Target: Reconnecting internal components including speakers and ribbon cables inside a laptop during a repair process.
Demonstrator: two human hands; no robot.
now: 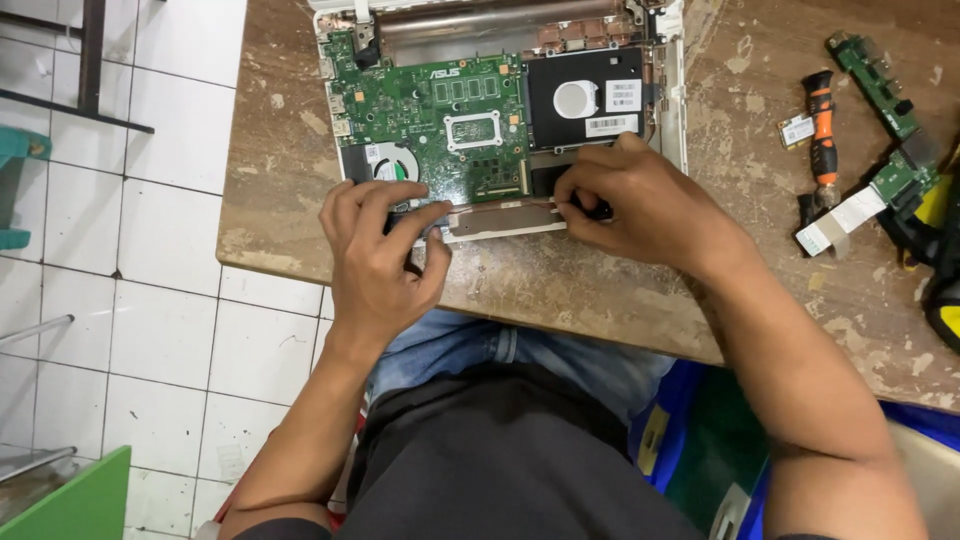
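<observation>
An opened laptop (345, 75) lies on a worn brown table (560, 290), showing its green motherboard (440, 130), a fan (385, 165) and a black hard drive (590, 100). My left hand (385, 265) curls over the laptop's near edge, fingertips pressing on a dark part beside the fan. My right hand (640, 205) pinches a small black part (600, 211) at the end of a copper-coloured strip (500, 207) that runs along the front edge. What lies under the fingers is hidden.
To the right lie an orange and black screwdriver (822, 125), a small card (797, 130), two green circuit boards (878, 85) (895, 175) and a white ribbon cable (840, 220). A yellow and black object (945, 280) sits at the right edge. White floor tiles (150, 300) are on the left.
</observation>
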